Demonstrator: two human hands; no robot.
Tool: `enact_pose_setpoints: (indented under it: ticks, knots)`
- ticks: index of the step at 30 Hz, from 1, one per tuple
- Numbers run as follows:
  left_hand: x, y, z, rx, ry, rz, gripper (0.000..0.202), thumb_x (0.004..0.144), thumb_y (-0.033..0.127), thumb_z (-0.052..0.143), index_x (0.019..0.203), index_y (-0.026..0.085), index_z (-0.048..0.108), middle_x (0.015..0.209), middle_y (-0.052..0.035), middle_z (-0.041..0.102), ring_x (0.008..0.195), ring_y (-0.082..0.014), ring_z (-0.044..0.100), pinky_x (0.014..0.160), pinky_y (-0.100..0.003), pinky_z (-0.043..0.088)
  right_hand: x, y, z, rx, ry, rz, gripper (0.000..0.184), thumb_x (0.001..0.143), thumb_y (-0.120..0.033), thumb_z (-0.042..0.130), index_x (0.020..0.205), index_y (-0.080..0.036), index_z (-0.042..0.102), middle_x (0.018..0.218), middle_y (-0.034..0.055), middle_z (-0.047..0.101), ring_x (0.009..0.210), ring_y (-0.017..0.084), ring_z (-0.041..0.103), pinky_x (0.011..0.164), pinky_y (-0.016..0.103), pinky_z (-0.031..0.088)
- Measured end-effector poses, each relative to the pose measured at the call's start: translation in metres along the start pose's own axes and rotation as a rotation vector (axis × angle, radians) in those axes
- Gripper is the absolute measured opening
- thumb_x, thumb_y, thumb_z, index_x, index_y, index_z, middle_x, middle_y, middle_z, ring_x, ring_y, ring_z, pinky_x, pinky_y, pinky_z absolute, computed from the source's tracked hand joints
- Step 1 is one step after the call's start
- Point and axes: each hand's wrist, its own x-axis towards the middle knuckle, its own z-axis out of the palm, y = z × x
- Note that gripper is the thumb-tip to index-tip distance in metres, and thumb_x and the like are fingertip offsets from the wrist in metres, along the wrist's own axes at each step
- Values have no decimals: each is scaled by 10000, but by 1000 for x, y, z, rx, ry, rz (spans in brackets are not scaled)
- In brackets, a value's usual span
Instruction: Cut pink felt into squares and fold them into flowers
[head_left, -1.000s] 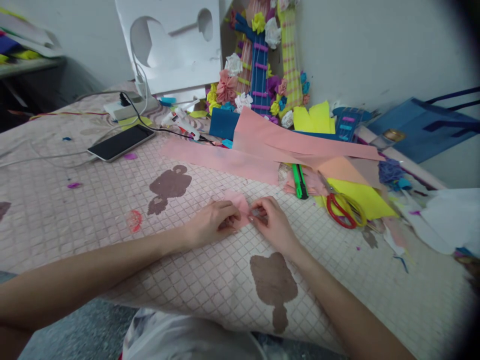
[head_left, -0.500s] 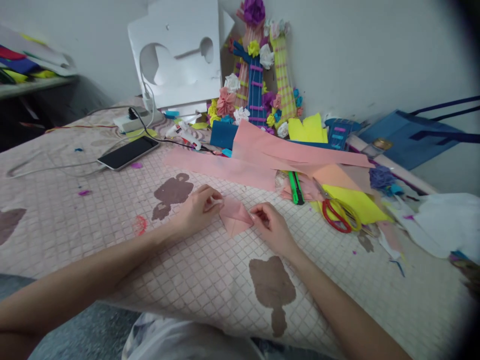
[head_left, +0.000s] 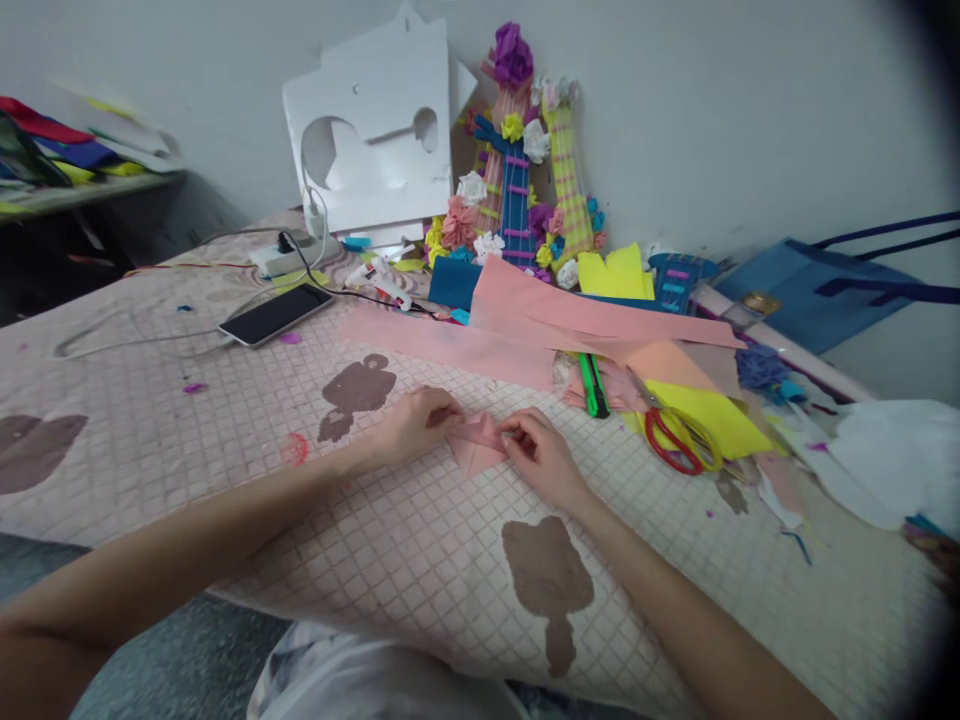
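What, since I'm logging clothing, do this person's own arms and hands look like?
The left hand and right hand are ungloved. The left forearm and right forearm show no sleeve, watch or bracelet; rings can't be made out.

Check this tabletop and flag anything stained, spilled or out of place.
A red smudge beside the left forearm breaks the grid of the tablecloth; stain or residue, I can't tell. A stray purple scrap lies beside the phone.

Craft workspace: scissors (head_left: 663,412), cutter (head_left: 593,386), coloured sheets (head_left: 585,312), paper flowers (head_left: 459,222).

Soft light, dark right corners.
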Motion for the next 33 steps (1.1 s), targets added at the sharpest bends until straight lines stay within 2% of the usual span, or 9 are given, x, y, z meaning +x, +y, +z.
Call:
enact_pose_setpoints:
  ticks: [3, 5, 9, 14, 18, 22, 25, 30, 33]
  knots:
    - [-5, 3, 1, 73, -25, 112, 176, 843, 174, 496, 890, 179, 665, 920, -48, 656, 906, -173, 563, 840, -329, 402, 5, 2, -1, -36, 2, 13, 157, 816, -125, 493, 930, -203, 569, 894, 33, 544, 753, 145, 542, 645, 274, 440]
    - [-6, 5, 3, 132, -41, 124, 182, 858, 176, 487, 871, 187, 668, 977, -52, 642, 967, -193, 544, 863, -351, 374, 12, 3, -3, -52, -13, 14, 123, 830, -153, 496, 922, -201, 563, 878, 32, 566, 761, 149, 545, 669, 281, 436]
    - [-6, 6, 6, 171, -52, 113, 167, 857, 168, 491, 874, 192, 655, 991, -51, 619, 974, -204, 526, 857, -358, 355, 35, 3, -5, -93, -135, -26, 100, 838, -166, 492, 913, -197, 551, 878, 31, 588, 771, 149, 544, 685, 278, 423]
    - [-6, 5, 10, 179, -38, 117, 145, 842, 133, 503, 896, 183, 628, 987, -53, 605, 963, -199, 517, 862, -350, 354, 64, 3, -2, -182, -288, -19, 97, 757, -125, 560, 837, -180, 548, 903, 42, 543, 805, 153, 522, 692, 270, 403]
    - [-7, 4, 12, 183, -34, 129, 134, 849, 142, 508, 905, 188, 621, 996, -49, 600, 973, -200, 512, 870, -353, 354, 78, 2, -3, -176, -391, -1, 68, 733, -127, 588, 769, -176, 557, 792, 18, 563, 736, 146, 522, 643, 257, 386]
    - [-9, 3, 14, 170, 5, 118, 137, 826, 123, 522, 928, 177, 596, 1015, -57, 592, 986, -205, 512, 861, -354, 365, 83, 1, -6, -157, -453, 16, 56, 791, -135, 527, 778, -175, 564, 724, 4, 601, 673, 131, 533, 602, 246, 371]
    - [-10, 2, 14, 161, 26, 139, 186, 840, 137, 509, 1001, 184, 590, 1079, -77, 569, 1016, -213, 509, 863, -360, 372, 83, 1, -6, -149, -477, 29, 89, 744, -96, 558, 789, -173, 564, 703, -6, 606, 648, 124, 539, 581, 238, 363]
    - [-10, 3, 13, 159, 8, 138, 131, 854, 148, 496, 901, 183, 613, 1046, -71, 579, 1000, -213, 522, 875, -381, 377, 82, 0, -5, -148, -488, 25, 91, 704, -97, 596, 706, -177, 552, 657, -16, 562, 610, 119, 494, 562, 244, 337]
    - [-9, 1, 14, 102, 46, 118, 163, 816, 134, 527, 961, 177, 588, 1061, -78, 586, 1022, -221, 529, 887, -391, 395, 81, -3, -7, -126, -462, 1, 110, 687, -85, 594, 675, -179, 539, 675, -15, 540, 640, 124, 481, 580, 250, 336]
